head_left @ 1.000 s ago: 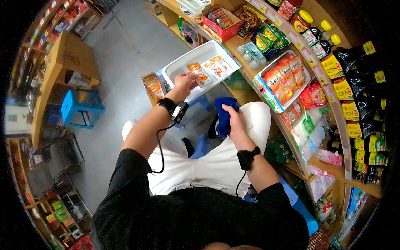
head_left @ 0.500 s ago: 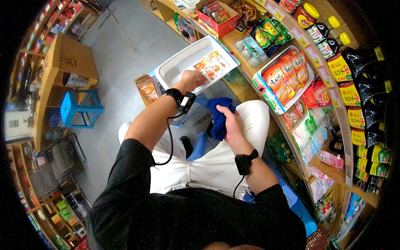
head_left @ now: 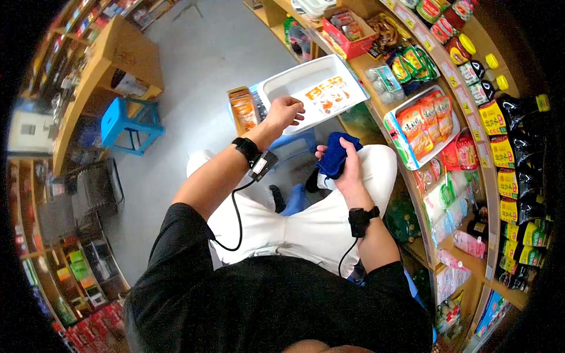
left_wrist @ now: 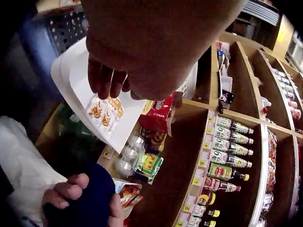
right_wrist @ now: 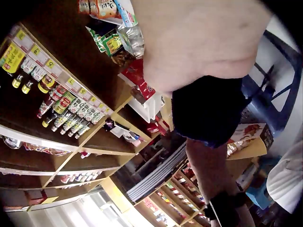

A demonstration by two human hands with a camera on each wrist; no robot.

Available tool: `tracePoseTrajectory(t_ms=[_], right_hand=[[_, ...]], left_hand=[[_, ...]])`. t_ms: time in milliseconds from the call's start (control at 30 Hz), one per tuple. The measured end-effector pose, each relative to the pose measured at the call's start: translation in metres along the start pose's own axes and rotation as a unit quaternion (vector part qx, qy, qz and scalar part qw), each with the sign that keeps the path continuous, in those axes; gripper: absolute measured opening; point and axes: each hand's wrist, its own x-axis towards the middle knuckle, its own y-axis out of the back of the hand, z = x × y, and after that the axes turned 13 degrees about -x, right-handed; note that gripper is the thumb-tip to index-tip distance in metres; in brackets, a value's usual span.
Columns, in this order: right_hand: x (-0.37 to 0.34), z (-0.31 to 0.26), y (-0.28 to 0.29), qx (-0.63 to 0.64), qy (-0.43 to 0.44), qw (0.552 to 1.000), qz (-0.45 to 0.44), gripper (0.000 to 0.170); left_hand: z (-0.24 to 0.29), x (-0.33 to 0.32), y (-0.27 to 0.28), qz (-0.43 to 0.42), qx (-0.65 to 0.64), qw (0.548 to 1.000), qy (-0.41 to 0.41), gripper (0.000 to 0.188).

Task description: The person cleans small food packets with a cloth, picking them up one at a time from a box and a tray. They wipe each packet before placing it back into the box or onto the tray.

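Note:
My left hand (head_left: 283, 115) hovers over the near left side of a white plastic tray (head_left: 288, 86), its fingers loosely bent and nothing seen between them. Several small orange-and-white snack packets (head_left: 331, 94) lie flat side by side toward the tray's right end. In the left wrist view the fingers (left_wrist: 105, 79) hang down just beside those packets. A dark blue cloth (head_left: 339, 154) is bunched in my right hand (head_left: 353, 172), above the thigh, with the thumb and fingers wrapped round it.
Left of the tray stands a small carton (head_left: 243, 110) of orange packets. To the right, a shelf carries a second tray (head_left: 389, 123) of red-orange bags, a red box (head_left: 349, 46) and rows of sauce bottles. A blue stool (head_left: 130, 125) stands on the floor at left.
My left hand has let go of a packet and drawn back from the packets, which now lie grouped together. The right hand still grips the cloth. The head view has shifted.

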Motion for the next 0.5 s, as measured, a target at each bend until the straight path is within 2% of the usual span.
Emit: tracePoseTrajectory(t_ms=[33,100,200,267,300,367,433,500], right_hand=[[0.001,0.003,0.000,-0.010,-0.001,1.000,-0.014,0.034],[0.004,0.010,-0.002,-0.021,-0.001,0.999,-0.032,0.031],[0.001,0.015,-0.007,-0.062,0.019,0.997,-0.052,0.034],[0.000,0.015,-0.011,-0.095,0.011,0.994,-0.046,0.035],[0.000,0.015,-0.012,-0.095,0.013,0.994,-0.047,0.035],[0.002,0.018,-0.011,-0.093,0.023,0.995,-0.030,0.030],[0.006,0.021,-0.007,-0.086,0.025,0.996,-0.019,0.029],[0.009,0.024,-0.004,-0.079,0.027,0.996,-0.009,0.028]], left_hand=[[0.002,-0.006,0.009,0.006,-0.001,1.000,-0.004,0.032],[0.008,-0.019,0.032,0.041,0.114,0.989,-0.082,0.028],[0.008,-0.028,0.073,0.132,0.308,0.923,-0.192,0.022],[-0.014,-0.013,0.114,0.163,0.286,0.918,-0.222,0.024],[-0.009,-0.018,0.122,0.178,0.293,0.925,-0.165,0.031],[-0.020,-0.016,0.144,0.197,0.320,0.914,-0.154,0.036],[-0.011,-0.029,0.144,0.210,0.360,0.901,-0.122,0.046],[0.001,-0.041,0.140,0.208,0.390,0.890,-0.112,0.047]])
